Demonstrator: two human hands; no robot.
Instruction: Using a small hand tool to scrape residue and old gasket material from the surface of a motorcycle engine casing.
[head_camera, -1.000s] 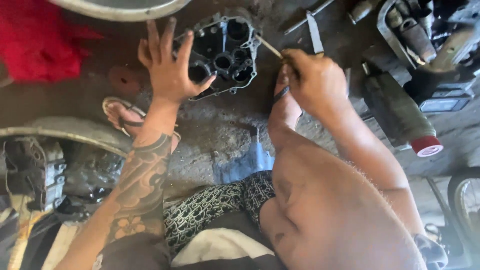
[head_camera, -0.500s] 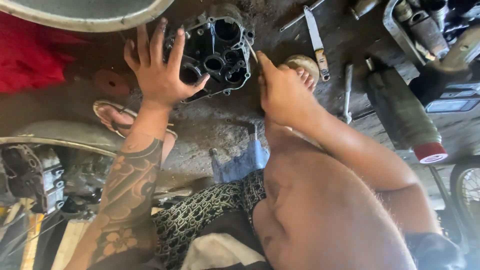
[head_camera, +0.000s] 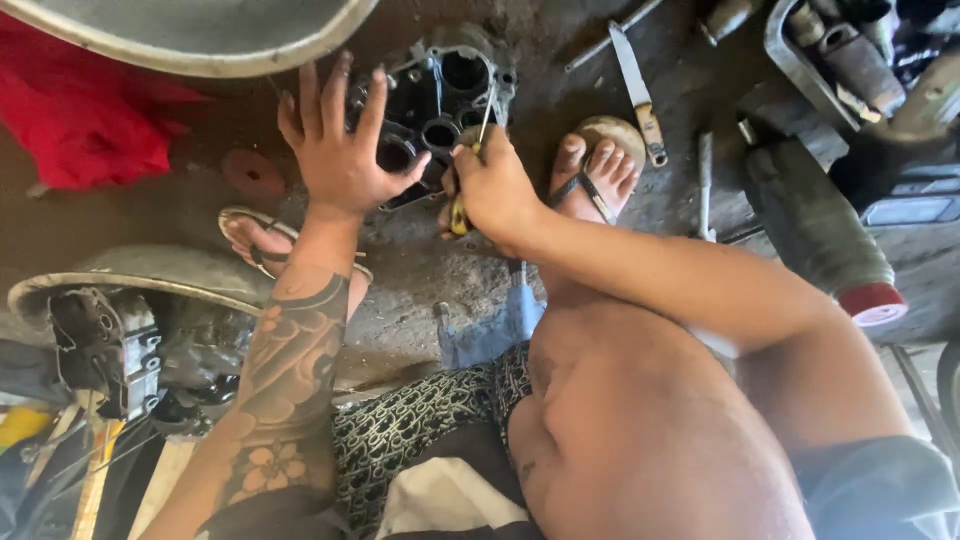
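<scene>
The engine casing (head_camera: 440, 105) is judged heavy, rigid and unyielding — a cast metal part, dark with oil, so likely slippery where handled. It would best be taken by its outer rim or thick walls, not by the thin edges of its round bores. It lies on the dirty floor (head_camera: 420, 270) at twelve o'clock from the person, showing several circular openings and bolt holes. The left hand (head_camera: 340, 155) is spread open, fingers splayed, pressed on the casing's nine o'clock edge. The right hand (head_camera: 490, 185) is closed around a screwdriver (head_camera: 484, 115) with a yellowish handle — its thin shaft is pointed up into the casing. A knife (head_camera: 636, 80) lies at two o'clock.
</scene>
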